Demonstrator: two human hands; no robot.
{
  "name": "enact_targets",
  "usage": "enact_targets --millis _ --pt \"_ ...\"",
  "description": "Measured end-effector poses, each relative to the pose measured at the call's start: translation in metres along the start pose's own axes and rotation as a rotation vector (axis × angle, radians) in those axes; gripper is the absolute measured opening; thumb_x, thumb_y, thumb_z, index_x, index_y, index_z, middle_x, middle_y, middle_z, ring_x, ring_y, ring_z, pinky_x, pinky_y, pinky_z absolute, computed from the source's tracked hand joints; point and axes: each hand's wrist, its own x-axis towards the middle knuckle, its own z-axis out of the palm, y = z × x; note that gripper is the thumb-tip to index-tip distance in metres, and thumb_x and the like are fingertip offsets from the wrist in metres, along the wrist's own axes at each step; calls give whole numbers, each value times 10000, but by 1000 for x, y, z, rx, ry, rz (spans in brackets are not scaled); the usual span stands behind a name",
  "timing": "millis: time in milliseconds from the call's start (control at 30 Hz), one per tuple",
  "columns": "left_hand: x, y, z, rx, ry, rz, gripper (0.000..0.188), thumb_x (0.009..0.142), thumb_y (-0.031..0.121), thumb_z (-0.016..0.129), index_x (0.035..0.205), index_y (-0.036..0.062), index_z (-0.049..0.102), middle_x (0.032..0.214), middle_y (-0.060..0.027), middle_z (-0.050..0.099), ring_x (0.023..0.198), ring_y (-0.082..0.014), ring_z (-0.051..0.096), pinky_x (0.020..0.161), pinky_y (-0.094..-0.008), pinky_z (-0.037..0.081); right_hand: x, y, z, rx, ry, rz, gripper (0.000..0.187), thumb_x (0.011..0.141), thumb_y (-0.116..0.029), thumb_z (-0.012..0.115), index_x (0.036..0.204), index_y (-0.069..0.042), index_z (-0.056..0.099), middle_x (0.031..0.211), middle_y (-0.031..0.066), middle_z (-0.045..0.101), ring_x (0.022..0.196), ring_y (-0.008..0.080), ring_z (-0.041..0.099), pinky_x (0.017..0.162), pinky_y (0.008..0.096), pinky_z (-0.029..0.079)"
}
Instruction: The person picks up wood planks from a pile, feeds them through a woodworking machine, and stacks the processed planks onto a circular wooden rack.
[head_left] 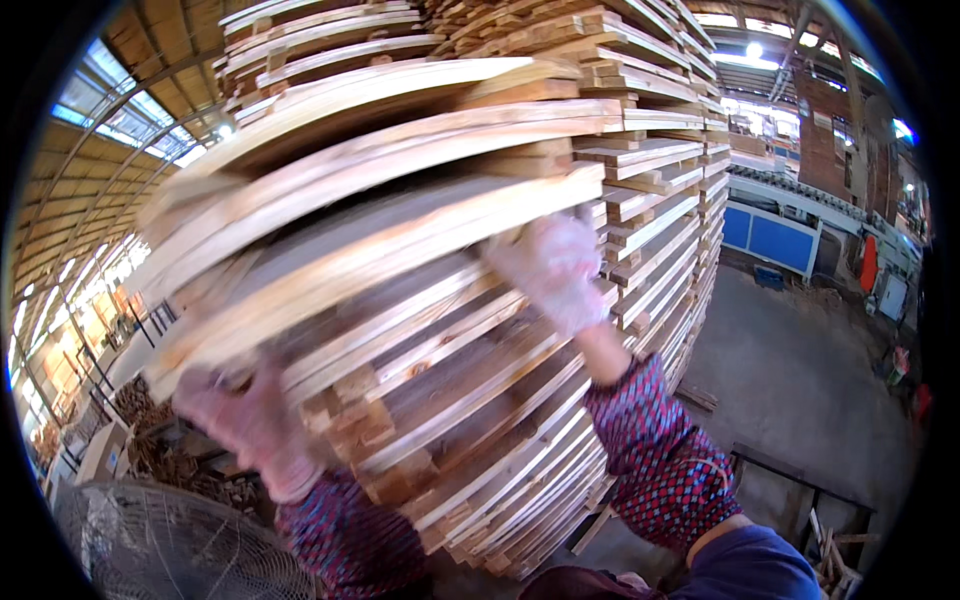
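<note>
A tall stack of wooden pallets [500, 400] fills the middle, built of pale planks with small wood blocks between them. Near its top, a wooden pallet [400, 245] juts toward me at a tilt, smeared by motion. My left hand [250, 425], in a pale pinkish glove, grips the underside of its near left corner; the fingertips are partly hidden. Toward the pallet's right end, my gloved right hand [555, 265] is closed at the lower edge, its fingers blurred. Patterned sleeve covers are on both forearms.
A mesh fan guard [180, 545] stands at the lower left, beside a heap of wood scraps [165, 440]. More stacked pallets [320, 45] rise behind. At right are a blue-and-white machine [770, 240], the grey floor [790, 370] and a dark metal rail [800, 480].
</note>
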Motion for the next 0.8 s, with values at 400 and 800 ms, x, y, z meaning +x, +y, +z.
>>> enact_targets --millis 400,800 --pt "5 14 4 -284 169 -341 707 681 52 841 1183 -41 351 1131 -153 474 995 -220 553 867 -287 533 -14 20 -21 204 191 -142 429 706 -417 759 982 -90 734 878 124 707 845 313 675 883 440 487" --pt "-67 110 -31 -153 357 48 649 755 30 820 1212 -44 365 1169 -152 474 1080 -223 528 955 -318 476 3 96 -71 433 -345 417 384 692 -359 739 840 -5 725 717 145 709 697 218 712 691 338 562"
